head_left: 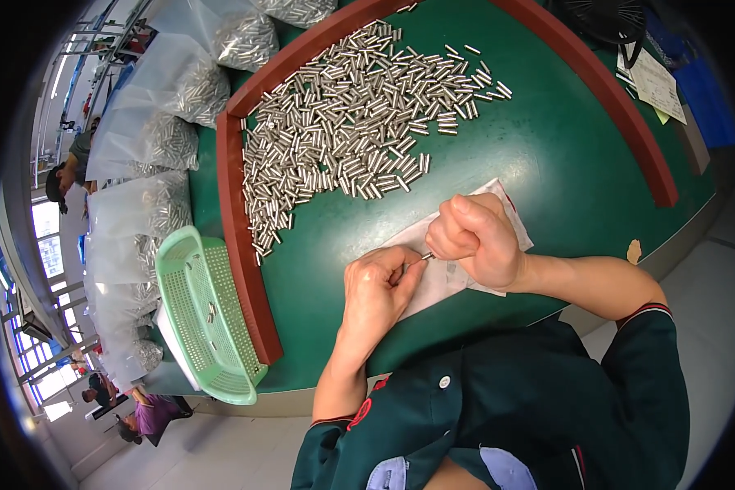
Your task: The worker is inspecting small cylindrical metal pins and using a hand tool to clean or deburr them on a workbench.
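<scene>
Pin [427,256], slim and metallic, in a pinch between thumb and forefinger of the left hand [371,290]; probably held short for close control. Right hand [482,237] in a curled fist, thumb uppermost, just beside the left; inside of the fist out of sight, so cannot tell whether gripping the pin's other end.

Pale cloth [441,287] beneath both hands, perhaps as a clean or soft layer over the green tabletop [588,200]. Loose heap of metal pins [359,114] toward the far left, likely for easy reach without crowding the hands. Left red rail [238,237] along the heap's outer side, right red rail [608,90] across from it; presumably against rolling. Green basket [242,318] just beyond the left rail, with a few metal pieces [211,313] inside. Clear plastic bags [171,135] of similar pins in a row farther out, maybe to save table space.

Position of the pin: in the narrow gap between the hands, at the left fingertips, close against the right fist, above the cloth, well apart from the heap.
</scene>
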### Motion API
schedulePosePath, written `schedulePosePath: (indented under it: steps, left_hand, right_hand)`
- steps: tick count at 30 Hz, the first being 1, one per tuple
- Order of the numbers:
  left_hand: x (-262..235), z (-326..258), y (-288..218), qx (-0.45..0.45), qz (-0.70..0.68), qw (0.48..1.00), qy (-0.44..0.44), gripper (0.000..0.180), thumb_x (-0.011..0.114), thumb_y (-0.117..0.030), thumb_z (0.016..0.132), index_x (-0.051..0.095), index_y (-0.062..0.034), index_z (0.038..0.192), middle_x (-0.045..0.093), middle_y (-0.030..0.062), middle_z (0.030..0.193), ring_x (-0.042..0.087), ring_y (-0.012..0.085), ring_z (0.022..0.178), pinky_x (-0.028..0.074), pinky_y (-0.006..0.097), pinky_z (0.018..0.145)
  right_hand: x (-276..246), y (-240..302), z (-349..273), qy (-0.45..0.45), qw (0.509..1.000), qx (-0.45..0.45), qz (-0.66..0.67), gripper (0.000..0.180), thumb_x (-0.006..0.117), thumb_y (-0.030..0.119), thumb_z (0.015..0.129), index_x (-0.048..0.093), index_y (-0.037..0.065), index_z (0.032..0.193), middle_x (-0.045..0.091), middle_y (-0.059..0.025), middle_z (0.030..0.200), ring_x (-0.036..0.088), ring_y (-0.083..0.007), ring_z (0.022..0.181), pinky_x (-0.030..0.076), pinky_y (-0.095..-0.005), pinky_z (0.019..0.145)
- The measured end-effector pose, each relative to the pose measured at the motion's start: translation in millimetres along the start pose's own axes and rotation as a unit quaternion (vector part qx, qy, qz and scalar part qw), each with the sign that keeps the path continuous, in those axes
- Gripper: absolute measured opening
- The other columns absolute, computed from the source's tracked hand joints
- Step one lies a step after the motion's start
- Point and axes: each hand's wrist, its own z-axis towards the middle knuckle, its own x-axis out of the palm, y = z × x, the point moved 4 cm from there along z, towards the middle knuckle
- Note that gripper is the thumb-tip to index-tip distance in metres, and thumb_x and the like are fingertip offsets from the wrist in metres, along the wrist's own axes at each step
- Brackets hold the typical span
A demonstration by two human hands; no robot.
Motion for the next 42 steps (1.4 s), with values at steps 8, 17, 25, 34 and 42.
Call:
schedulePosePath:
  steps: [8, 17, 25, 34, 42]
  left_hand:
    - [0, 0, 0, -0.015, -0.004, 1.0, 0.012, 0.009, 0.065, -0.004, 0.066, 0.057, -0.001, 0.065, 0.042, 0.0076, 0.047, 0.041, 0.0203, 0.041, 0.035, 0.032, 0.043]
    - [0, 2, -1, 0.0, 0.012, 1.0, 0.022, 0.009, 0.062, -0.004, 0.069, 0.056, -0.0006, 0.064, 0.045, 0.0106, 0.049, 0.044, 0.0251, 0.042, 0.036, 0.034, 0.044]
    - [-6, -2, 4, -0.091, -0.13, 0.987, 0.026, 0.011, 0.062, -0.007, 0.074, 0.056, 0.0006, 0.071, 0.051, 0.0018, 0.053, 0.043, 0.008, 0.046, 0.034, 0.024, 0.044]
    - [-5, 5, 33, -0.157, -0.679, 0.71, 0.099, 0.017, 0.052, -0.01, 0.085, 0.054, -0.0007, 0.099, 0.056, 0.0082, 0.079, 0.033, 0.004, 0.052, 0.028, 0.017, 0.046]
    - [-10, 7, 29, -0.189, -0.663, 0.719, 0.085, 0.021, 0.051, -0.016, 0.086, 0.054, 0.0, 0.098, 0.057, 0.0098, 0.081, 0.037, 0.0058, 0.055, 0.03, 0.018, 0.047]
  right_hand:
    - [7, -1, -4, 0.006, 0.999, -0.028, -0.043, 0.043, 0.032, 0.02, 0.091, 0.026, 0.009, 0.05, 0.022, 0.0024, 0.045, 0.021, -0.0092, 0.042, 0.02, -0.0254, 0.043]
    - [11, 0, -5, 0.034, 0.993, -0.029, -0.113, 0.038, 0.039, 0.024, 0.087, 0.035, 0.004, 0.054, 0.035, 0.0012, 0.051, 0.029, -0.0069, 0.049, 0.026, -0.0254, 0.045]
    - [7, -3, -7, 0.016, 0.996, -0.025, -0.084, 0.04, 0.033, 0.019, 0.089, 0.025, 0.009, 0.051, 0.022, 0.0026, 0.047, 0.022, -0.0087, 0.043, 0.021, -0.0248, 0.044]
    - [7, -4, -4, 0.024, 0.998, -0.007, -0.059, 0.041, 0.032, 0.021, 0.09, 0.026, 0.009, 0.051, 0.022, 0.0021, 0.045, 0.02, -0.0094, 0.042, 0.021, -0.0257, 0.045]
    - [7, -3, -1, 0.031, 0.998, -0.005, -0.06, 0.041, 0.031, 0.022, 0.09, 0.025, 0.01, 0.051, 0.021, 0.0025, 0.044, 0.018, -0.0091, 0.042, 0.019, -0.0261, 0.044]
